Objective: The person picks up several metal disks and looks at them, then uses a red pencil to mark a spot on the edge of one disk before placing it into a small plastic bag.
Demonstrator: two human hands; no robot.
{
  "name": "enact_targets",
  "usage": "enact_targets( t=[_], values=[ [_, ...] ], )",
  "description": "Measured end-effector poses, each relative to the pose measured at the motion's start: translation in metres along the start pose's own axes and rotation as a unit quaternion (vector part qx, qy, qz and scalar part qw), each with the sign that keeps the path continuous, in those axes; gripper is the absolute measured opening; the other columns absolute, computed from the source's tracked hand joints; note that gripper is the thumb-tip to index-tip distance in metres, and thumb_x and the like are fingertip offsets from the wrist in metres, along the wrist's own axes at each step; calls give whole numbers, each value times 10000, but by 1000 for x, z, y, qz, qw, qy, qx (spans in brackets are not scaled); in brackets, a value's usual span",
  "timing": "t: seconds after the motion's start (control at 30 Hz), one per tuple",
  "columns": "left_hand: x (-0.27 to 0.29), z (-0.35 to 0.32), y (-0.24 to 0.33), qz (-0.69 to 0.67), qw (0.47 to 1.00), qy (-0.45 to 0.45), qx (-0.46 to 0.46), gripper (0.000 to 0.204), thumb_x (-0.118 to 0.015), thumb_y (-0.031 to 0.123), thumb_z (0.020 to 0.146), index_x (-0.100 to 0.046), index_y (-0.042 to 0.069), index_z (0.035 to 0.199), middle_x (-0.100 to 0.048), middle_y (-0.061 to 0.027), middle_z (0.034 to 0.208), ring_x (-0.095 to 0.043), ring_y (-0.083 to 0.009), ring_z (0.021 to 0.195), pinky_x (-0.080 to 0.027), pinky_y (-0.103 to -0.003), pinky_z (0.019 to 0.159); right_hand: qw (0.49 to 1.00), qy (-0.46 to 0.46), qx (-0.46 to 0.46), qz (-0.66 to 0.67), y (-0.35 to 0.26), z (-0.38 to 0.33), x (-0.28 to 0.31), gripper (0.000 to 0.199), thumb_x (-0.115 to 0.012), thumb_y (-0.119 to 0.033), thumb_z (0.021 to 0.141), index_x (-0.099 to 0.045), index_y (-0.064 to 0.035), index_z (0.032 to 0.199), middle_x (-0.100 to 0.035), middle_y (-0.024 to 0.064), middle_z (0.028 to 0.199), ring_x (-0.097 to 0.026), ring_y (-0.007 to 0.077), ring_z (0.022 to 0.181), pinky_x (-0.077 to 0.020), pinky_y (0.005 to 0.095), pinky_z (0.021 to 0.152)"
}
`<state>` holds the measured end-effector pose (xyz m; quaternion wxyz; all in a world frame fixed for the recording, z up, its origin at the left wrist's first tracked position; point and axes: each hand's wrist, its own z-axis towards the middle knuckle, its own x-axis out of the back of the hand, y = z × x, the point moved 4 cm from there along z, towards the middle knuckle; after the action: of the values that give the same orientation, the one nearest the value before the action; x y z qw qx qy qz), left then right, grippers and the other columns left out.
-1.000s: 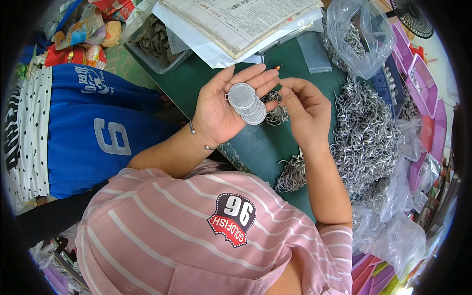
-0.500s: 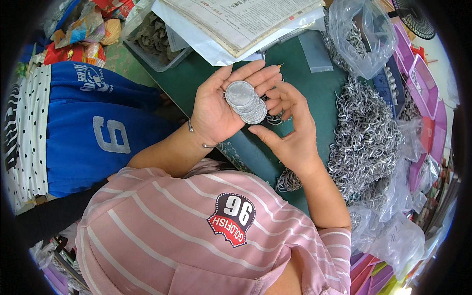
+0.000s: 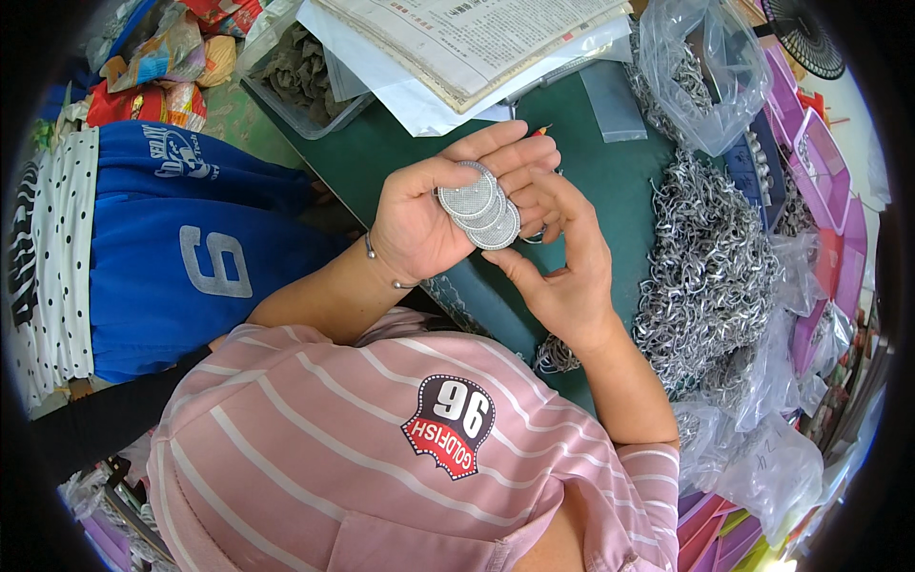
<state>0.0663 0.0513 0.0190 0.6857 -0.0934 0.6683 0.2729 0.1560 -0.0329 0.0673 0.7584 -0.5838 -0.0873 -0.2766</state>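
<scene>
Three or so round silver discs with a sparkly, grainy face [image 3: 467, 200] overlap like a fanned stack across my left palm. My left hand [image 3: 415, 214] is turned palm up, its thumb bent over the uppermost disc and its fingers stretched behind the stack. My right hand [image 3: 572, 276] comes from the right, its thumb at the lower edge of the bottom disc and its curled fingertips by the disc's right edge. Those fingertips partly hide my left fingers. Something dark and metallic shows behind my right fingers, too covered to name.
A big heap of silver metal links [image 3: 710, 272] lies right on the green table [image 3: 600, 191]. Newspapers [image 3: 477, 48] and a tub of greyish pieces [image 3: 305, 81] stand at the back. Clear plastic bags [image 3: 705, 76] and purple trays [image 3: 820, 162] line the right side.
My left thumb has folded down onto the top disc. The disc stack has shifted slightly down and right, closer to my right thumb.
</scene>
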Motion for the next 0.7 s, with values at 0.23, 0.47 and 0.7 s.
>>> enact_targets(
  t=[0.23, 0.47, 0.7],
  values=[
    [2, 1, 2, 61, 998, 6, 5, 549, -415, -1, 719, -372, -17, 1266, -335, -256, 1333, -266, -349, 1288, -245, -453, 1046, 1000, 15, 5, 23, 4, -1, -3, 656, -727, 88, 564, -454, -26, 1150, -553, 93, 962, -536, 200, 742, -462, 281, 632],
    [8, -1, 0, 73, 997, 14, 26, 434, -438, -15, 701, -447, 15, 1134, -328, -287, 1320, -280, -374, 1275, -243, -455, 1040, 1000, 0, 25, 1, 5, -3, -5, 597, -705, 111, 577, -485, -28, 1114, -562, 80, 900, -504, 162, 686, -440, 273, 624],
    [10, -9, 9, 75, 997, 14, 14, 357, -450, -43, 677, -512, 8, 1025, -323, -298, 1316, -279, -380, 1276, -270, -450, 1034, 997, 66, 6, 48, 13, 6, 8, 335, -682, -31, 696, -546, -25, 1002, -567, 96, 840, -510, 201, 692, -425, 286, 594]
  ],
)
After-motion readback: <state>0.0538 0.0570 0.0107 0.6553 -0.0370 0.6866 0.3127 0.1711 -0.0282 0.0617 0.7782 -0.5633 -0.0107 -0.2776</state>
